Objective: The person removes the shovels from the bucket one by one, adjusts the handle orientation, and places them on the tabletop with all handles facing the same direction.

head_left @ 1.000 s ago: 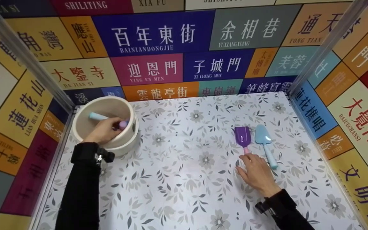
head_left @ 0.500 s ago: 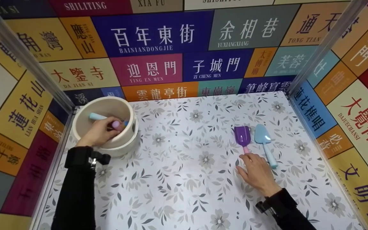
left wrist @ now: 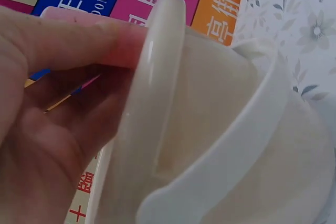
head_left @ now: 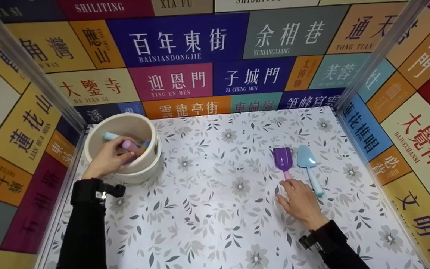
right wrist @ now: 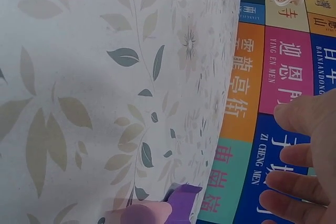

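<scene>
Inside the rim of a cream bucket [head_left: 140, 175], my left hand [head_left: 105, 160] pinches a pink handle [head_left: 128, 145] between thumb and fingers. The left wrist view shows this pink handle [left wrist: 126, 43] crossing behind the bucket's rim; its far end is hidden. On the right, a toy shovel [head_left: 283, 158] with a purple scoop and pink grip lies on the patterned surface. My right hand [head_left: 299, 201] is just below its grip, fingers relaxed. In the right wrist view the fingers of my right hand [right wrist: 302, 166] hold nothing. A light-blue toy trowel [head_left: 307, 157] lies beside the shovel.
A light-blue handle [head_left: 111, 136] and several small coloured pieces show inside the bucket. The bucket stands by the left wall. Printed panels [head_left: 177, 41] with Chinese characters enclose the white floral surface [head_left: 207, 209] at the back and sides.
My left hand has drawn back a little to the left within the bucket, tilting the pink handle with it. More coloured pieces show behind it. The right hand has stayed in place.
</scene>
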Tool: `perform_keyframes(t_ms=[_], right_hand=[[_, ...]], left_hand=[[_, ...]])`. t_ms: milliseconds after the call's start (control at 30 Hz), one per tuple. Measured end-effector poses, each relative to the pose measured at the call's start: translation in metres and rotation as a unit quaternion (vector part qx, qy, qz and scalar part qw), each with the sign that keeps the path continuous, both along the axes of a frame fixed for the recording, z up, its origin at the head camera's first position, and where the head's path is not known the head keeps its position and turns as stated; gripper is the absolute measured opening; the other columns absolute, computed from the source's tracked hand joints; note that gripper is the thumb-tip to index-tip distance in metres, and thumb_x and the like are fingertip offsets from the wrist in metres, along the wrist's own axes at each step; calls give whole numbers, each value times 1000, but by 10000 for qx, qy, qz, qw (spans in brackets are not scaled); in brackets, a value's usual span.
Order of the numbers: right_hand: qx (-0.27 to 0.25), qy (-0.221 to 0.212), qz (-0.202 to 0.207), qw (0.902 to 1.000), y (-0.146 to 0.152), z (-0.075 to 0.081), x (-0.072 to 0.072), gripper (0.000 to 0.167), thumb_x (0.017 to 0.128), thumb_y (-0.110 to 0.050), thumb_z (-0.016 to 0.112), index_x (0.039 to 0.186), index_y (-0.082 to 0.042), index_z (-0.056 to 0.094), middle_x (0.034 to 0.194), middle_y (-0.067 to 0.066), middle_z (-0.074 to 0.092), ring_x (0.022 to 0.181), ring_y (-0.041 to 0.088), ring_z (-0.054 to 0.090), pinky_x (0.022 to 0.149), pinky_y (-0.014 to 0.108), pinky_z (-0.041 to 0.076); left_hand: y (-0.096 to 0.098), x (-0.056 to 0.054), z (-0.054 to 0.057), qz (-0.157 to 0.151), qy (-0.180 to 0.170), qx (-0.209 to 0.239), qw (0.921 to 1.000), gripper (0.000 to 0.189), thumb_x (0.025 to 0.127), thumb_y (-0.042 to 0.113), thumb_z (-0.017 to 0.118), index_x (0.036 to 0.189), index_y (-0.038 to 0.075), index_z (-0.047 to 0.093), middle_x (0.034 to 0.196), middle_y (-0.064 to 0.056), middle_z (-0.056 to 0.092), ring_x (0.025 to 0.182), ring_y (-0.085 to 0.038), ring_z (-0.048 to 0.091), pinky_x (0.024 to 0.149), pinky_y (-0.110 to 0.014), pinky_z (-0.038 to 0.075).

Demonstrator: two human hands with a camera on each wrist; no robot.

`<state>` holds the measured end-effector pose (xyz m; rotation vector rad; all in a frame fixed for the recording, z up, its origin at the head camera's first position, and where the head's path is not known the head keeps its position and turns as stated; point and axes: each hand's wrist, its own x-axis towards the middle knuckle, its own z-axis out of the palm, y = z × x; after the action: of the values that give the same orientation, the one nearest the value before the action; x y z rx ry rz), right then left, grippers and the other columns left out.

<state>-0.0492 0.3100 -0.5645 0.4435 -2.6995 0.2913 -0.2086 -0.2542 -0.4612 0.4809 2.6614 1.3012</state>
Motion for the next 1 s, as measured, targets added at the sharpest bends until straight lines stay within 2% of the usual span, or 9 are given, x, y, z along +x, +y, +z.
perform_keyframes(t_ms=[100, 267, 333, 400, 500, 600, 733, 900, 1000], right_hand=[[15, 36, 16, 10000, 1, 0, 0, 40, 86, -19, 84, 114, 5, 70, 109, 24, 71, 96, 42, 70, 85, 54, 59], [14, 11, 18, 10000, 2, -2, 0, 41, 86, -20, 84, 115, 5, 69, 109, 25, 71, 96, 43, 70, 84, 54, 59], [8, 18, 19, 10000, 2, -2, 0, 42, 86, -21, 84, 115, 5, 69, 109, 25, 71, 96, 43, 70, 84, 54, 60], [-11, 61, 34, 10000, 2, -2, 0, 41, 86, -20, 84, 114, 5, 69, 109, 24, 71, 96, 43, 70, 83, 54, 59], [-29, 180, 63, 9998, 2, -2, 1, 39, 85, -18, 84, 113, 5, 69, 108, 23, 71, 96, 42, 70, 82, 53, 59], [-47, 261, 96, 9996, 2, -1, 1, 38, 85, -16, 85, 113, 4, 69, 107, 23, 71, 95, 41, 69, 80, 53, 59], [-79, 230, 101, 9997, 2, 1, 1, 37, 85, -15, 84, 112, 4, 69, 106, 23, 71, 95, 41, 69, 80, 53, 59], [-127, 165, 84, 9997, 3, 4, 0, 37, 84, -15, 85, 111, 4, 68, 105, 23, 71, 95, 41, 69, 81, 53, 58], [-130, 194, 94, 9997, 3, 6, 0, 37, 84, -15, 86, 111, 4, 68, 103, 22, 70, 93, 41, 69, 80, 52, 58]], left_hand=[[0, 1, 2, 29, 79, 318, 9995, 37, 100, -3, 66, 136, -9, 58, 138, -30, 62, 129, -36, 64, 104, -11, 45], [1, 4, 10, 51, 361, 475, 9982, 34, 101, -1, 67, 134, -5, 61, 136, -26, 66, 116, 5, 63, 101, -6, 45], [1, 5, 15, 25, 469, 508, 9976, 34, 101, 0, 68, 134, -4, 62, 133, -26, 67, 110, 14, 60, 98, -5, 46], [2, 7, 22, 23, 527, 573, 9970, 35, 101, 1, 69, 134, -4, 62, 131, -27, 68, 109, 15, 60, 98, -5, 47], [4, 10, 32, 111, 482, 764, 9958, 37, 99, -2, 69, 134, -6, 60, 127, -27, 69, 106, 10, 63, 97, -7, 49], [5, 16, 41, 273, 601, 793, 9947, 37, 96, -5, 70, 132, -6, 62, 121, -18, 70, 106, 7, 64, 97, -8, 49], [5, 25, 50, 348, 967, 773, 9917, 37, 93, -9, 71, 129, -5, 64, 119, -8, 70, 109, 5, 64, 98, -8, 50], [5, 36, 59, 341, 1260, 755, 9886, 38, 93, -11, 70, 130, -4, 65, 123, -14, 71, 110, 7, 64, 96, -7, 51], [8, 41, 64, 411, 1445, 901, 9845, 39, 91, -16, 68, 129, -6, 65, 123, -14, 71, 108, 6, 66, 94, -9, 53]])
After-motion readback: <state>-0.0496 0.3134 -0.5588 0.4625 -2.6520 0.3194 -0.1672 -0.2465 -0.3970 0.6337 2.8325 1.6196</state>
